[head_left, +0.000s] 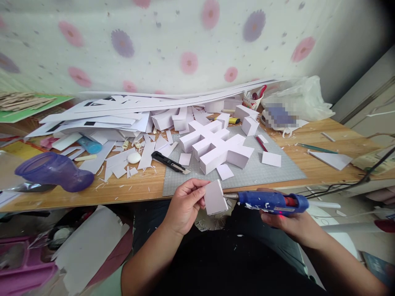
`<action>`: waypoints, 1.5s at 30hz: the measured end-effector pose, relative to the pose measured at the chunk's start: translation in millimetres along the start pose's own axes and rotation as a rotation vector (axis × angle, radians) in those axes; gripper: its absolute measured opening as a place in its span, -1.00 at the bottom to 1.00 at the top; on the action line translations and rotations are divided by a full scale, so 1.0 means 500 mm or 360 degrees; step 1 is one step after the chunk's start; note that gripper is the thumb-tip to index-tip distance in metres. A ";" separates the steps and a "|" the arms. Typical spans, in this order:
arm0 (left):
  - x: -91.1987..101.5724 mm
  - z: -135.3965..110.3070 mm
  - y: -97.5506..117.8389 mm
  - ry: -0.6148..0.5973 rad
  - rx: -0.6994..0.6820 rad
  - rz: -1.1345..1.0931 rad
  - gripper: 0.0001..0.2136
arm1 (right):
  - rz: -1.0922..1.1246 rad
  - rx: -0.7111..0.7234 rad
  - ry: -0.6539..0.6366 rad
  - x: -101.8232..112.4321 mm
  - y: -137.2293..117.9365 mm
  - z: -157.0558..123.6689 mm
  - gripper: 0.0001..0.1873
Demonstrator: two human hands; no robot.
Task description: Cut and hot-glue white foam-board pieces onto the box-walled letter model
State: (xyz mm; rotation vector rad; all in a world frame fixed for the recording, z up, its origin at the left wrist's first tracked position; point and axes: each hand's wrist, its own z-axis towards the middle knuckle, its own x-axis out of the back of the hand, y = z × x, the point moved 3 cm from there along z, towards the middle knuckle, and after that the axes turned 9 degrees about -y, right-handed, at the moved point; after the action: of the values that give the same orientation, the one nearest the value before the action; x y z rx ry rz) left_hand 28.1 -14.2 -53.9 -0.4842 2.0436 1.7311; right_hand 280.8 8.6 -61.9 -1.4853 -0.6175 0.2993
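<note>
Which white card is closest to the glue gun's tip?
The small card pinched in the left hand; the cards on the grey mat lie loose.

A black top [228,263] with pale flecks [235,248] meets dark trousers [253,222].

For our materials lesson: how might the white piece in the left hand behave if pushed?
The white piece is likely stiff: its face looks flat though the left hand pinches one side. Small and thin-edged, it's probably light.
</note>
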 end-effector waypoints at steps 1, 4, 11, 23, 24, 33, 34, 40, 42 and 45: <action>0.001 0.001 0.000 0.0007 -0.0001 -0.0006 -0.85 | -0.0003 0.0007 0.0037 0.002 0.006 -0.003 -0.64; 0.003 0.002 -0.001 0.0013 -0.0010 -0.0006 -0.85 | -0.0051 0.0041 0.0073 0.005 0.013 -0.006 -0.62; 0.007 0.006 0.000 0.0043 -0.0019 -0.0004 -0.82 | -0.0240 0.0146 -0.0100 0.007 -0.020 0.001 -0.83; 0.012 0.021 -0.002 0.0147 -0.0009 0.0072 -0.77 | -0.0316 0.0225 -0.0137 0.066 -0.040 0.010 -0.71; 0.010 0.025 -0.002 0.0151 -0.0029 0.0098 -0.75 | -0.0290 0.0222 -0.0086 0.088 -0.031 0.007 -0.72; -0.015 0.046 -0.008 0.0177 -0.0242 0.0291 -0.75 | -0.1676 -0.0410 0.0672 0.333 0.045 0.017 -0.54; -0.013 0.048 -0.010 0.0189 -0.0283 0.0339 -0.76 | -0.1815 -0.0499 0.0632 0.352 0.055 0.024 -0.50; -0.006 0.050 -0.016 0.0313 -0.0536 0.0744 -0.85 | -0.2056 -0.0617 0.0560 0.405 0.074 0.036 -0.47; -0.015 0.045 -0.011 0.0354 -0.0724 0.0970 -0.89 | -0.2113 -0.0537 0.0745 0.374 0.046 0.039 -0.50; -0.040 0.037 -0.001 0.0354 -0.1081 0.1357 -0.90 | -0.1825 0.0135 0.1118 0.249 -0.029 0.050 -0.77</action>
State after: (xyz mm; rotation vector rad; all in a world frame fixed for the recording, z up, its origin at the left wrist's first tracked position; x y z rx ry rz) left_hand 47.0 3.6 -46.5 0.0601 1.8770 3.0263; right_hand 365.5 96.1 -23.4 -0.8575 -0.7500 -1.0241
